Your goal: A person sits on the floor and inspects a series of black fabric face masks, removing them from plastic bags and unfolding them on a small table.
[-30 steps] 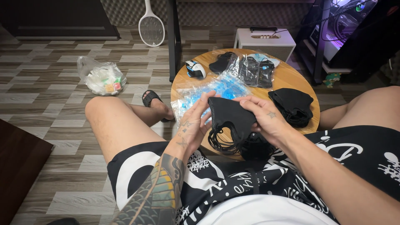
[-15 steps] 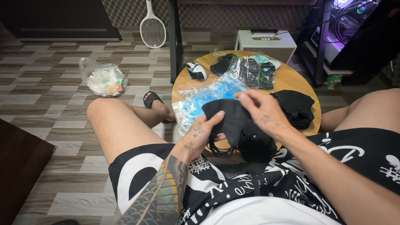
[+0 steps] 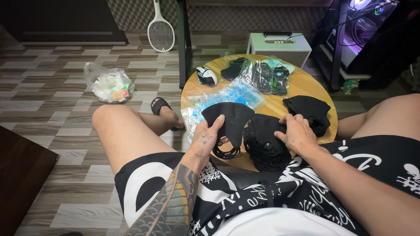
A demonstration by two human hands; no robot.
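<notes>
My left hand (image 3: 206, 137) holds a single black face mask (image 3: 231, 118) by its near edge, with the ear loops dangling below it. My right hand (image 3: 296, 133) rests on a pile of black masks (image 3: 264, 146) at the near edge of the round wooden table (image 3: 302, 85), fingers curled on the top one. A second stack of black masks (image 3: 309, 110) lies just right of my right hand. Several clear blue-tinted plastic sleeves (image 3: 227, 97) lie under and behind the held mask.
Bagged black masks (image 3: 260, 74) and a small white and black device (image 3: 206, 75) sit at the table's far side. A clear bag of rubbish (image 3: 109, 83) lies on the floor to the left. A racket-shaped swatter (image 3: 160, 30), a black table leg (image 3: 184, 43) and a small white box (image 3: 280, 47) stand behind.
My hands have separated: the left has drawn one mask off to the left, and the right has dropped onto the mask pile. The view has shifted slightly.
</notes>
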